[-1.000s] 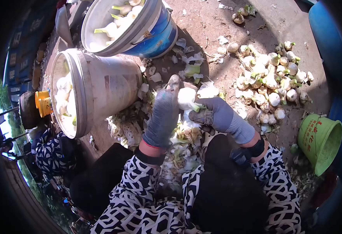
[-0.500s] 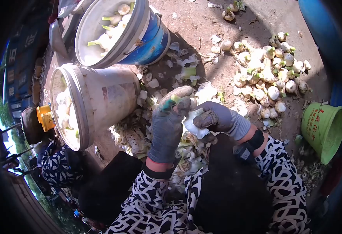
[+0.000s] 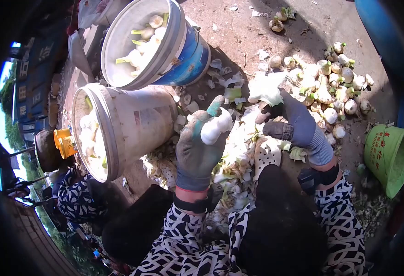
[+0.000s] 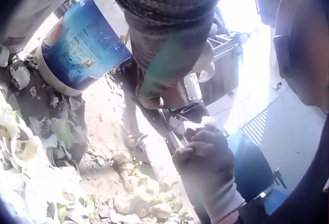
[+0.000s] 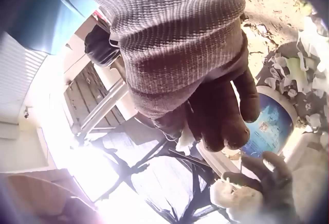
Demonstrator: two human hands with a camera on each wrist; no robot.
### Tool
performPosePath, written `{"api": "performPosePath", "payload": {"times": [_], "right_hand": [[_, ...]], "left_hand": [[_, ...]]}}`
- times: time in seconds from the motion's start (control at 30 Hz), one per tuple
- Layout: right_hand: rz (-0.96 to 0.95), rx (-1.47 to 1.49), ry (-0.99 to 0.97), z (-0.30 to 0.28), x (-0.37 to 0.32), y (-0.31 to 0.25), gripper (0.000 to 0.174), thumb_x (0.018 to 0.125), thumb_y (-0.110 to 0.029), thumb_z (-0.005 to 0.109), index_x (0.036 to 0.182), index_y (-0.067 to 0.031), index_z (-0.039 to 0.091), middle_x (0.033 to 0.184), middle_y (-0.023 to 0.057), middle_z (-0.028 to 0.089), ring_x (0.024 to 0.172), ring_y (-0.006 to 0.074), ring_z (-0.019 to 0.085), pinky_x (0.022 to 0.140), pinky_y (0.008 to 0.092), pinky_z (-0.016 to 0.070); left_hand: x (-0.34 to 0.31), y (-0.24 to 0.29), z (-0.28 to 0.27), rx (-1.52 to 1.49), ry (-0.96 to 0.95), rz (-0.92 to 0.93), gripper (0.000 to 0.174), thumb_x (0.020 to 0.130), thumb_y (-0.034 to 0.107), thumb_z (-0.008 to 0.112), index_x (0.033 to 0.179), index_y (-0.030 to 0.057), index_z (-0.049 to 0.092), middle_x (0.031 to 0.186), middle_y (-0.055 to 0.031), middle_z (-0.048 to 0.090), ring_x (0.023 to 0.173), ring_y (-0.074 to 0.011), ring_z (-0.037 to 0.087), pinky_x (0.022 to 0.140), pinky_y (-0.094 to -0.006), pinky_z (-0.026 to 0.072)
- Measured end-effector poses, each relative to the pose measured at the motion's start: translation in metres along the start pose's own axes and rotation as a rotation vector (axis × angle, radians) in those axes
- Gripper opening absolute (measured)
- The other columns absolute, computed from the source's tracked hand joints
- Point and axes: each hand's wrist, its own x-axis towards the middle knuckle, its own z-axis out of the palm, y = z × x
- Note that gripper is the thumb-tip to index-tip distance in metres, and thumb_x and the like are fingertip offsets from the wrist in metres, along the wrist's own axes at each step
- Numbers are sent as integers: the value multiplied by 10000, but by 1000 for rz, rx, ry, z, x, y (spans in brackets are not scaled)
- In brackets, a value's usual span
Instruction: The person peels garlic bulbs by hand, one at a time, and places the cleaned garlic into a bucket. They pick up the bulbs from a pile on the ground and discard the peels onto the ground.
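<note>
My left hand (image 3: pixel 196 149), in a grey knit glove, curls round a peeled white garlic bulb (image 3: pixel 214 128) just right of the tipped white plastic bucket (image 3: pixel 137 120). The bulb looks light, firm and probably slippery, so it is best cupped round its belly. My right hand (image 3: pixel 295 123) pinches a limp pale-green husk (image 3: pixel 266 88) farther right of that bucket.

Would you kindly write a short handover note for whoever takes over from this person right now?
Left hand grips a peeled white bulb.
Right hand pinches a wad of loose skins.
Done: peeled bulbs lie in the white bucket and the blue bucket.
To do: the pile of unpeeled bulbs on the ground, near the green bucket.
</note>
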Motion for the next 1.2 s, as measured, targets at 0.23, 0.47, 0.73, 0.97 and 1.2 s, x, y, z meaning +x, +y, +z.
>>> {"api": "performPosePath", "payload": {"times": [0.23, 0.47, 0.73, 0.97, 1.2], "right_hand": [[-196, -138, 80, 60, 19, -2, 478, 808, -236, 766, 1161, -23, 525, 893, 84, 661, 789, 128, 646, 703, 303, 524], [-187, -538, 35, 53, 21, 55, 293, 771, -104, 618, 1056, -45, 579, 883, 192, 634, 824, 381, 623, 704, 421, 517], [214, 427, -290, 8, -16, -14, 259, 802, -164, 719, 982, 10, 654, 871, 116, 687, 700, 192, 648, 660, 329, 532], [114, -691, -573, 35, -25, 42, 333, 843, -422, 636, 980, -122, 683, 795, 126, 681, 748, 265, 684, 687, 397, 535], [196, -1056, -128, 1, -45, 85, 196, 788, -208, 579, 965, -137, 626, 792, 136, 627, 756, 342, 632, 646, 450, 495]], "left_hand": [[-4, 3, 1, 1845, -23, 678, 269, 786, -16, 693, 1028, 4, 577, 1025, -41, 629, 878, -147, 632, 801, -214, 489], [-4, 3, 22, 335, -29, 65, 245, 903, 209, 540, 944, -32, 562, 959, -106, 548, 742, -169, 429, 850, -299, 424], [14, 1, -18, -59, 505, 81, 350, 924, 251, 543, 1239, 99, 564, 1299, -143, 547, 1232, -315, 500, 1004, -476, 414], [11, 2, -42, -147, 533, -74, 324, 915, 315, 572, 1204, 173, 606, 1130, -81, 636, 1118, -274, 574, 1011, -480, 399], [43, 95, 61, -78, 92, 188, 622, 945, 314, 537, 1411, -29, 310, 1447, -252, 348, 1361, -358, 331, 1145, -502, 254]]}}
